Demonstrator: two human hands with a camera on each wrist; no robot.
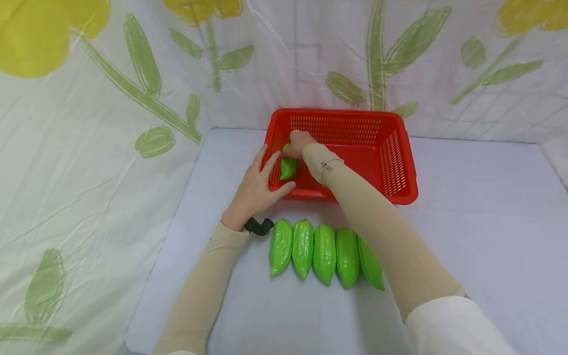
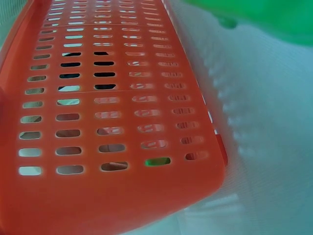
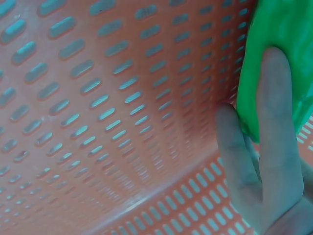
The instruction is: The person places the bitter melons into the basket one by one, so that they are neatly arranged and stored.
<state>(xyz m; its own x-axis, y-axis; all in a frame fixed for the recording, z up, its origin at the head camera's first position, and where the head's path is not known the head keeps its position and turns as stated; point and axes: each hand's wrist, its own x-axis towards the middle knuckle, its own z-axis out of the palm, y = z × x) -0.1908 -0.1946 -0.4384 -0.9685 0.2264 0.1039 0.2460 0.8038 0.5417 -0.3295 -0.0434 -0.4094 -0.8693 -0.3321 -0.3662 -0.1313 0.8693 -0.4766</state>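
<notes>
A glossy green, long pod-shaped fruit (image 1: 288, 168) is inside the red plastic basket (image 1: 401, 197), near its left wall. My right hand (image 1: 300, 144) reaches over the front rim and holds this fruit, fingers around its sides in the right wrist view; the fruit (image 3: 279, 29) runs out of that frame. At the basket's left front corner my left hand (image 1: 257, 190) rests on the rim, fingers spread and fairly straight. Several matching green fruits (image 1: 303, 249) lie side by side in front of the basket. My right forearm partly covers the rightmost one (image 1: 372, 266).
The basket stands on a white-covered table (image 1: 479, 207), close to a white curtain (image 1: 306, 59) with printed yellow flowers and green leaves. A black band (image 1: 259, 227) on my left wrist is near the leftmost fruit of the row. Slotted basket wall (image 2: 88, 117) fills much of the left wrist view.
</notes>
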